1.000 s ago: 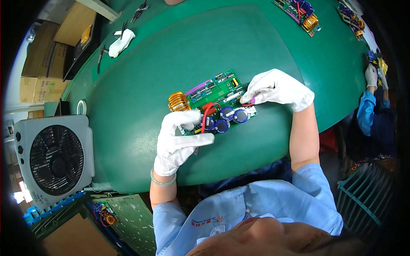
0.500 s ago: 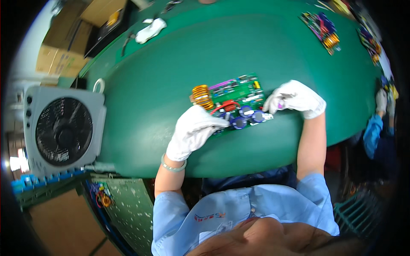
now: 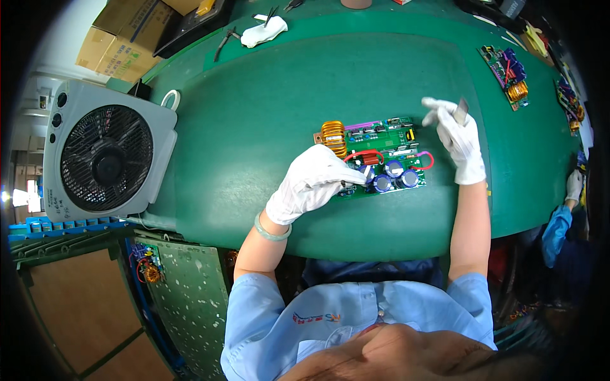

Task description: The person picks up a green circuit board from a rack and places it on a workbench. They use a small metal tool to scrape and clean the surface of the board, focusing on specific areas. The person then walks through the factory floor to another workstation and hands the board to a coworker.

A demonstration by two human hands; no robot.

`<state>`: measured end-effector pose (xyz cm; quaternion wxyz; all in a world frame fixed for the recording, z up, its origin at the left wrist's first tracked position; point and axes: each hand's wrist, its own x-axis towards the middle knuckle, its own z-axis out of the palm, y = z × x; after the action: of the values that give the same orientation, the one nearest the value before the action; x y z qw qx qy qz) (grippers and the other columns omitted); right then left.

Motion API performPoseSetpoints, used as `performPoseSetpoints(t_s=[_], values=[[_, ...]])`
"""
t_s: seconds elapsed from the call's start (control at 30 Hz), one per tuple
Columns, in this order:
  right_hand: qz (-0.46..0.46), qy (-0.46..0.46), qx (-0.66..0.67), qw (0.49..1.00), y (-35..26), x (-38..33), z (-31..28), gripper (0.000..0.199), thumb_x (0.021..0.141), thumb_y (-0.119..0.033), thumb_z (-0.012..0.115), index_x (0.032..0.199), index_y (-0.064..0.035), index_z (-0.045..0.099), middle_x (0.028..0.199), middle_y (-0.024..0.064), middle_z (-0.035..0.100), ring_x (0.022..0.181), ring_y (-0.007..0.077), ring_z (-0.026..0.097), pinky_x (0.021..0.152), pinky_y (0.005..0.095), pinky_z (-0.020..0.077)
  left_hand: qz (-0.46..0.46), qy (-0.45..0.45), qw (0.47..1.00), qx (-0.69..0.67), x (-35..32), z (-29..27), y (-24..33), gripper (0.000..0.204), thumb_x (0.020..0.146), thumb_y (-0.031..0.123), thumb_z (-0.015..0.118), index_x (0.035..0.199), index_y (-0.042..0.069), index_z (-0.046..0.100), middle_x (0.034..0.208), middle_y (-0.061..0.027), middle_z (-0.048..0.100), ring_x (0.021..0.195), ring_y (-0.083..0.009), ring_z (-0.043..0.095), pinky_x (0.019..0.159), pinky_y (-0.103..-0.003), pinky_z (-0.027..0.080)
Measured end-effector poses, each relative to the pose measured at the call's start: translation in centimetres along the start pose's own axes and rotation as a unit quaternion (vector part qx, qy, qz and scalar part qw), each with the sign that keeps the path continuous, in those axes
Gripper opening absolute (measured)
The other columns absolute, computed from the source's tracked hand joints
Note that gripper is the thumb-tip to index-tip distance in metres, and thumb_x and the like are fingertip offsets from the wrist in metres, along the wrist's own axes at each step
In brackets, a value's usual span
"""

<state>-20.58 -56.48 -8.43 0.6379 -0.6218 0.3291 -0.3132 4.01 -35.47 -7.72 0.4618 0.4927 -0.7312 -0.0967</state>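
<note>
A green circuit board lies on the table, with a copper-wound coil at its left end and several dark blue capacitors along the near side. White-gloved, my left hand has its fingers closed on the board's near left corner, beside the capacitors. A red and purple wire loops out past the board's right edge. My right hand, also gloved, is raised to the right of the board, apart from it. A small grey flat-tipped metal tool sticks up from its fingers; its lower part is hidden.
On the left stands a grey box fan. A white glove and black-handled pliers lie at the far left. Another populated board sits at the far right. A co-worker's gloved hand shows at the right edge.
My right hand has left the board's right end and moved away and slightly right, with the metal tool now showing. The wire loop there is uncovered. My left hand stays on the board; the view has shifted.
</note>
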Motion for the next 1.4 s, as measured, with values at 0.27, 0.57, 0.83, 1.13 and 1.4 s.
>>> performPoseSetpoints(t_s=[0.27, 0.57, 0.83, 1.13, 1.4], values=[[0.095, 0.048, -0.123, 0.987, 1.9, 2.1, 2.2, 0.030, 0.096, -0.033, 0.061, 0.113, -0.0123, 0.073, 0.078, -0.0015, 0.067, 0.051, 0.0038, 0.035, 0.046, 0.0216, 0.0297, -0.058, 0.016, 0.973, 0.223, 1.0, -1.0, -1.6, 0.067, 0.070, 0.037, 0.086, 0.129, 0.014, 0.063, 0.132, -0.0156, 0.057, 0.111, -0.0334, 0.057, 0.095, -0.042, 0.048], [0.103, 0.024, -0.119, 0.987, 0.8, 2.0, 2.1, 0.030, 0.092, -0.032, 0.067, 0.106, -0.0070, 0.074, 0.082, 0.0015, 0.069, 0.057, 0.0061, 0.047, 0.053, 0.0235, 0.0400, -0.217, -0.159, 0.947, 0.174, 3.7, -1.4, -2.0, 0.064, 0.067, 0.041, 0.086, 0.117, 0.008, 0.062, 0.108, -0.0111, 0.066, 0.099, -0.0309, 0.060, 0.091, -0.038, 0.049], [0.027, -0.144, -0.151, 0.978, -1.8, -1.5, 3.4, 0.030, 0.079, -0.029, 0.080, 0.094, -0.0030, 0.075, 0.089, 0.0073, 0.071, 0.086, 0.0147, 0.064, 0.078, 0.0300, 0.0499, -0.365, -0.196, 0.902, -0.118, 2.3, 0.5, 0.8, 0.058, 0.071, 0.035, 0.086, 0.112, 0.002, 0.062, 0.100, -0.0136, 0.068, 0.089, -0.0240, 0.065, 0.083, -0.033, 0.052], [-0.032, -0.318, -0.365, 0.874, -1.0, -1.8, 5.8, 0.034, 0.076, -0.031, 0.079, 0.081, -0.0007, 0.067, 0.072, 0.0184, 0.060, 0.064, 0.0345, 0.056, 0.059, 0.0400, 0.0432, -0.210, -0.206, 0.954, -0.059, 1.5, 1.8, -0.1, 0.061, 0.072, 0.038, 0.085, 0.112, 0.001, 0.059, 0.095, -0.0166, 0.066, 0.085, -0.0311, 0.065, 0.077, -0.039, 0.053], [-0.004, -0.297, -0.319, 0.900, 1.2, -0.6, 5.6, 0.029, 0.080, -0.027, 0.073, 0.086, 0.0007, 0.068, 0.072, 0.0198, 0.063, 0.062, 0.0334, 0.059, 0.059, 0.0382, 0.0474, -0.218, -0.210, 0.952, -0.055, 1.4, 1.8, -0.5, 0.058, 0.072, 0.037, 0.084, 0.111, 0.002, 0.060, 0.099, -0.0154, 0.066, 0.088, -0.0319, 0.065, 0.078, -0.038, 0.053]])
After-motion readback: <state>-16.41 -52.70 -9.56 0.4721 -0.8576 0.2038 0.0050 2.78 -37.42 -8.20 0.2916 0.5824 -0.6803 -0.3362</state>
